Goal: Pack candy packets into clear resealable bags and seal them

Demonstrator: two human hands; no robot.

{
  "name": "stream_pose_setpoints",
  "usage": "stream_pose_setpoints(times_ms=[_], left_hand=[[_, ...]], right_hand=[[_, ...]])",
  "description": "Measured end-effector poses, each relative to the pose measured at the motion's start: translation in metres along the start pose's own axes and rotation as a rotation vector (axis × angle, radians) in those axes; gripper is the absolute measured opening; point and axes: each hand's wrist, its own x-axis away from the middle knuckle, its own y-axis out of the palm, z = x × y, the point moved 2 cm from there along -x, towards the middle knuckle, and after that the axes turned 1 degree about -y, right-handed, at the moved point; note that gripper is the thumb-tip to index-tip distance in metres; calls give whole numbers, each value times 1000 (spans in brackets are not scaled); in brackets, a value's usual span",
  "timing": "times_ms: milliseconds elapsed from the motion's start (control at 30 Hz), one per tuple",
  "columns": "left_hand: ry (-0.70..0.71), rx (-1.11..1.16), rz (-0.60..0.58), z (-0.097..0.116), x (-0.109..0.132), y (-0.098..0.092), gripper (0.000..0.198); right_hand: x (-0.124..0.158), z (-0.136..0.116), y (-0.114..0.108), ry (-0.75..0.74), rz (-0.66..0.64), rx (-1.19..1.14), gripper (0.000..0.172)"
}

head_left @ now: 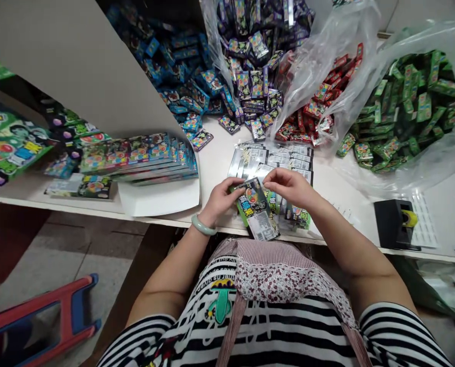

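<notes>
My left hand [222,200], with a pale green bangle on its wrist, grips the upper left edge of a flat printed packet [257,206]. The packet is black and green with colourful balls, and a white label panel shows at its lower end. Close to its upper right corner my right hand [288,187] is closed in a pinch; what lies between those fingertips is too small to make out. More flat packets [298,214] lie beneath and to the right. Behind my hands, silvery and black packets with barcodes [271,155] are spread in overlapping rows.
Along the back lie small blue boxes [189,94], purple boxes [256,84], red boxes [313,109] and green boxes [406,109], several in plastic bags. A row of printed packs [143,158] stands at left. A black tape dispenser [393,221] sits right; a red-blue stool [64,321] stands below left.
</notes>
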Motion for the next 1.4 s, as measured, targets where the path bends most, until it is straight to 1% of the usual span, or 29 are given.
stream_pose_setpoints(times_ms=[67,133,200,233,333,467,667,767,833,967,1033,1100,1200,1233,1300,1367,1400], left_hand=[[12,136,3,11,1,10,36],[39,197,15,23,1,18,37],[65,225,6,35,2,23,33],[76,228,-1,42,3,25,30],[98,214,-7,60,5,26,23],[98,190,-33,75,4,31,23],[40,231,1,78,-1,38,17],[40,241,-34,80,-3,37,14],[66,234,-100,84,-4,35,14],[172,266,-281,87,-4,31,17],[219,244,-307,86,-2,28,17],[284,181,-290,83,1,25,17],[442,88,-264,78,7,21,14],[502,63,-254,77,9,21,12],[597,18,-224,75,12,21,15],[643,-4,-177,72,14,24,17],[645,-5,-154,70,15,26,17]], right_hand=[[-6,-2,-7,-51,98,9,21],[-7,0,-15,-100,218,17,22],[-4,6,-22,-126,292,18,26],[-2,10,-23,-127,292,8,30],[7,24,-23,-98,225,-63,40],[18,31,-21,-58,218,-122,39],[31,18,-18,-93,259,-133,31],[37,13,-16,-75,264,-100,29],[41,11,-16,-72,270,-77,28],[48,10,-15,-76,248,-71,27],[50,10,-15,-85,236,-69,25],[53,9,-16,-93,243,-48,23],[59,7,-19,-140,262,41,20],[61,6,-20,-183,261,101,20],[64,6,-21,-301,235,257,22],[67,7,-21,-407,212,402,27],[68,8,-20,-436,215,448,29]])
